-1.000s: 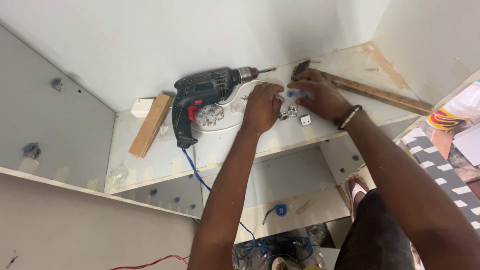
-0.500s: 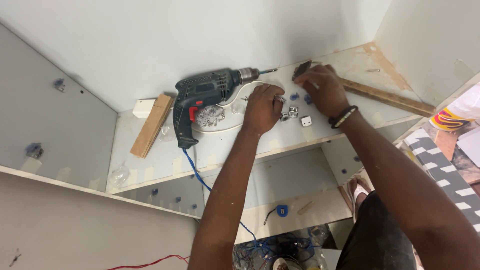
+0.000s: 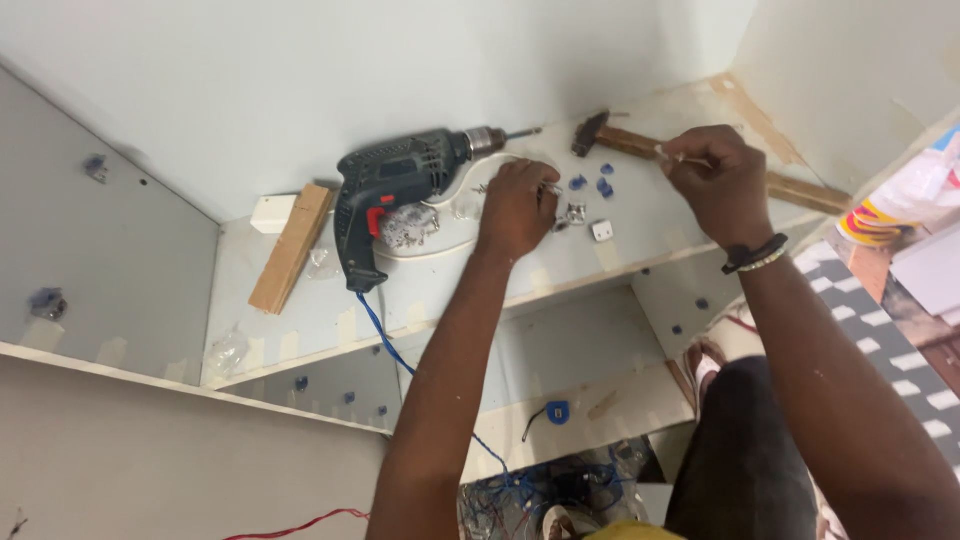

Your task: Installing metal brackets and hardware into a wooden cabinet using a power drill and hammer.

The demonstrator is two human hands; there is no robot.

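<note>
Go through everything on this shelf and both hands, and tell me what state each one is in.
Drill: lying on its side, corded, bit fitted.
Hammer: lying flat, handle partly behind the right hand.
Wood block: lying flat, untouched.
Left hand: resting on the shelf, fingers on small metal hardware.
Right hand: raised, pinching a small screw.

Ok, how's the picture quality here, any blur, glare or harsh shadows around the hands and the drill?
Head view: light is soft and even, with no glare on the white shelf; the drill and hammer look reasonably sharp; the left hand casts only a faint shadow; the right hand is slightly soft, and what its fingers pinch is too small to tell.
</note>
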